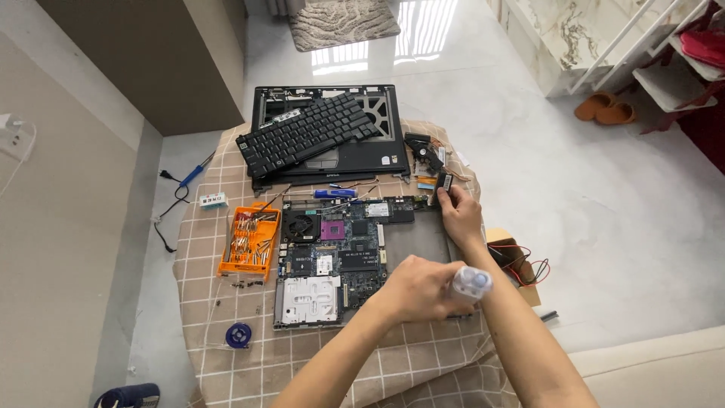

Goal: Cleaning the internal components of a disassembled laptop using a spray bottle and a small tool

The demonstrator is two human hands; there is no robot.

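An opened laptop base with its bare motherboard (340, 253) lies on a checked tablecloth (226, 302). My left hand (415, 291) reaches across over the base's front right part and is closed around a white cylindrical tool (472, 284), whose round end faces the camera. My right hand (461, 215) rests at the base's back right corner, its fingertips pinching a small black part (444, 183). My left hand lies just above my right forearm. The tool's tip is hidden.
A loose black keyboard (306, 132) lies on a black laptop shell (377, 155) at the back. An orange bit tray (245, 242) sits left of the base, a blue reel (239, 335) in front. A fan part (423, 149), a blue tool (334, 193) and a wire-filled box (517, 257) are nearby.
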